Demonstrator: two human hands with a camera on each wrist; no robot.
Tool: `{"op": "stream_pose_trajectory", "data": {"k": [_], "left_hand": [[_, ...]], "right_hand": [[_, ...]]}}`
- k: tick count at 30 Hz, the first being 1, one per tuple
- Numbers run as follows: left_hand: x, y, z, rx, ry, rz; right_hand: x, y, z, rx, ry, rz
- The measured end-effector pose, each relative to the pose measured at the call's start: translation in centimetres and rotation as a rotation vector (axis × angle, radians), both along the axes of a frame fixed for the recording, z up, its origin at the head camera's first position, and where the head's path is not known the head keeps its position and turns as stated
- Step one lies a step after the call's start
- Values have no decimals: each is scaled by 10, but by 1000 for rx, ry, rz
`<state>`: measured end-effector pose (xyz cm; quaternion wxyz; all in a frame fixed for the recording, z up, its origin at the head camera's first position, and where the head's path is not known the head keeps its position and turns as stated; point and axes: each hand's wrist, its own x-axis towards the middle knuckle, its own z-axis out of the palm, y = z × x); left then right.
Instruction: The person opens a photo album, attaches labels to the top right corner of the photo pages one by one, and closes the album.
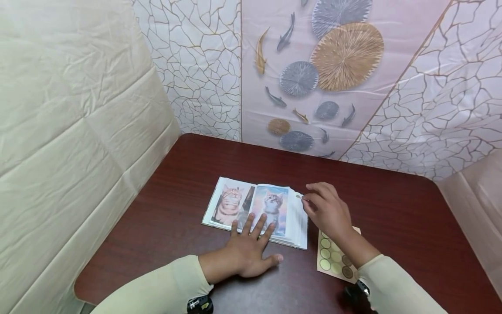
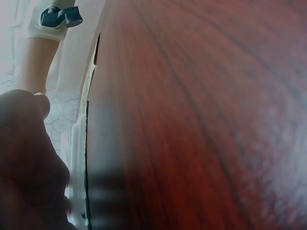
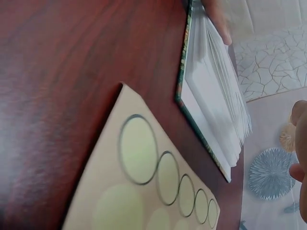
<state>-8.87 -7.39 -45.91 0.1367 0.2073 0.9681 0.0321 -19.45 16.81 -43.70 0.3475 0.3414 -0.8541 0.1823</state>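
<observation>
An open photo album point(image 1: 300, 226) lies on the table, a cat picture point(image 1: 231, 200) on its left page and a kitten picture point(image 1: 272, 203) on the right. My left hand point(image 1: 251, 257) rests across the album's near edge, fingers spread over the pages. At the far right corner of the right page, my right hand point(image 1: 329, 211) pinches a small round sticker point(image 1: 299, 196) between thumb and forefinger. Beneath my right forearm is a sheet of round gold stickers point(image 1: 331, 271), partly covered by it. The right wrist view shows this sheet point(image 3: 129, 100) beside the album's fanned page edges point(image 3: 216, 81).
The dark red-brown table point(image 1: 157, 244) has rounded corners. Behind it hangs a cloth point(image 1: 219, 87) printed with cracked lines, fish and round leaves. A plain cream cloth point(image 1: 70, 131) hangs along the left side.
</observation>
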Motion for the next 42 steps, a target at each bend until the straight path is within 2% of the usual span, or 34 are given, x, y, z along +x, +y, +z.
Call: {"op": "stream_pose_trajectory", "data": {"k": [8, 17, 32, 42], "left_hand": [[0, 0, 0, -12, 5, -5], [1, 1, 1, 0, 20, -1], [0, 1, 0, -17, -1, 3], [0, -1, 1, -12, 3, 5]], "right_hand": [[-12, -11, 8, 82, 31, 34], [-24, -22, 17, 152, -14, 22], [-38, -42, 14, 215, 4, 95], [-46, -55, 10, 201, 5, 111]]}}
